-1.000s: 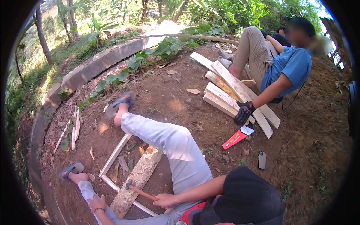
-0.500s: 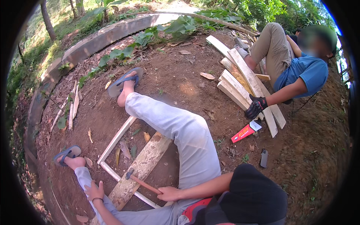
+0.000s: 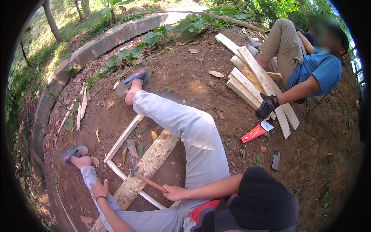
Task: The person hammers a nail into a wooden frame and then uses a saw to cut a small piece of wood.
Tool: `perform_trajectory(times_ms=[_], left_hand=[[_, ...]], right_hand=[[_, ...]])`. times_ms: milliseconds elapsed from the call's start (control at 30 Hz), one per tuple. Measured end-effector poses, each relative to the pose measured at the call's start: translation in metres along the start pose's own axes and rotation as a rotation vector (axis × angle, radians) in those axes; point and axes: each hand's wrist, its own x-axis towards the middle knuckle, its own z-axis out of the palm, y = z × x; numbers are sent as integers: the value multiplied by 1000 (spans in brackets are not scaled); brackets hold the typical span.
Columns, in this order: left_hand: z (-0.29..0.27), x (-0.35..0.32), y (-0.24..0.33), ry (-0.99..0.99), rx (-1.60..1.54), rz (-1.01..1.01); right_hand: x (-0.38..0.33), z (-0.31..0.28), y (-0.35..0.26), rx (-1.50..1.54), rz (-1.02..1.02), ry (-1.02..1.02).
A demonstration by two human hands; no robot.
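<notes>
right hand clenched round the wooden handle of a hammer, head poised just over the broad rough plank that lies slantwise across a thin pale wooden frame on the bare dirt. left hand sits beside the lower end of that plank, fingers spread, gripping nothing, on or just above the trouser leg, hard to say which. the person sits on the ground, one leg in light trousers stretched across the frame, blue sandals on both feet. off to the right a second person in a blue shirt rests a black-gloved hand on a stack of pale boards. near it, a red flat packet and a dark phone lie in the dirt. a curved concrete kerb edges the plot.
</notes>
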Motion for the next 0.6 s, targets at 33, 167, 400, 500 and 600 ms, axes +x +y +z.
perform_trajectory(times_ms=[33,167,400,500,600], left_hand=[[0,-1,2,0,14,-5],[3,-6,8,-7,57,-25],[12,-15,12,73,124,23],[19,-21,7,80,157,58],[22,-28,14,140,172,159]], right_hand=[[1,1,2,22,-3,0],[1,0,3,170,53,-72],[-5,-8,-3,352,26,-76],[-20,-17,-20,406,40,-101],[-19,-17,-14,458,-11,-38]])
